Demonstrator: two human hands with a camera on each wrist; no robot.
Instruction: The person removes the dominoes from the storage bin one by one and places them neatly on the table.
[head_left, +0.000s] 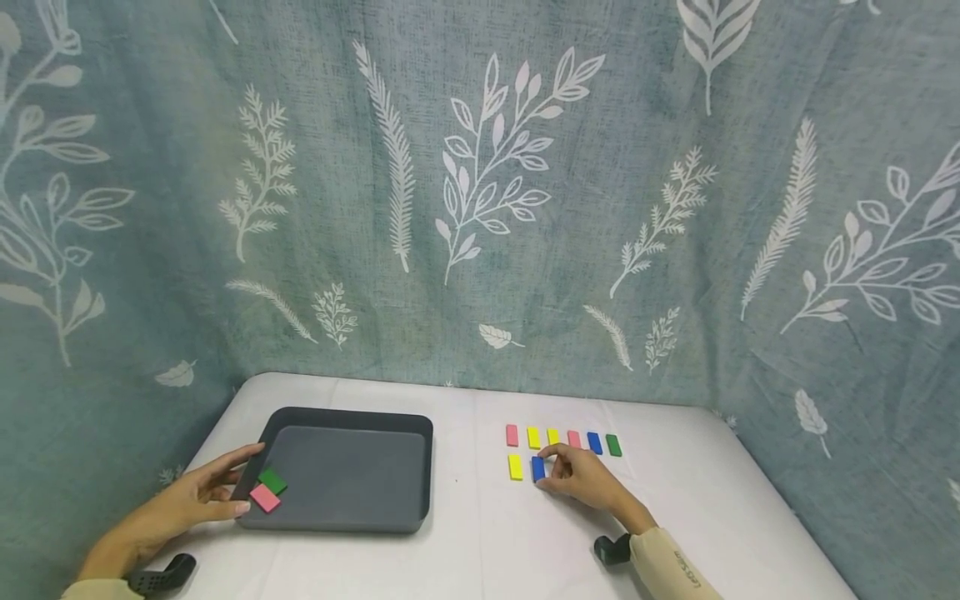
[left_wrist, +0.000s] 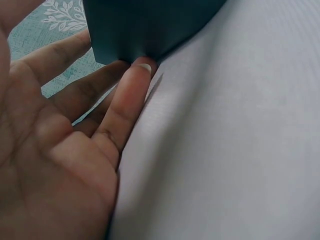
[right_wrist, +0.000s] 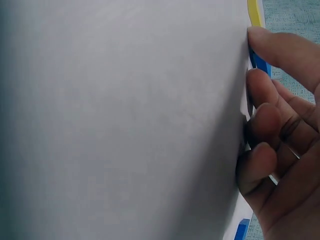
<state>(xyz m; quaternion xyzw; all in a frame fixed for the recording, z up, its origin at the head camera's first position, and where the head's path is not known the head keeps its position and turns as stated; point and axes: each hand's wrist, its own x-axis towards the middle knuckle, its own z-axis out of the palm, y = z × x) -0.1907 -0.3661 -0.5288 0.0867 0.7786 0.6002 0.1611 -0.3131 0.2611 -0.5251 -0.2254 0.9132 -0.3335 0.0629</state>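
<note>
On the white table my right hand (head_left: 581,477) pinches a small blue rectangular block (head_left: 537,469), with the index finger at its far end and the thumb at its near end. In the right wrist view, part of this blue block (right_wrist: 262,66) shows between thumb and fingertip. A yellow block (head_left: 515,467) lies just left of it. My left hand (head_left: 187,504) rests against the left side of a dark grey tray (head_left: 352,527), fingers spread and fairly straight, thumb near the front corner. Inside that corner lie a green block (head_left: 273,481) and a pink block (head_left: 265,498).
Behind the right hand runs a row of several blocks: a pink block (head_left: 512,435) at its left end, then yellow, pink and blue ones, and a green block (head_left: 614,445) at the right. A leaf-patterned curtain (head_left: 480,208) hangs behind and beside the table.
</note>
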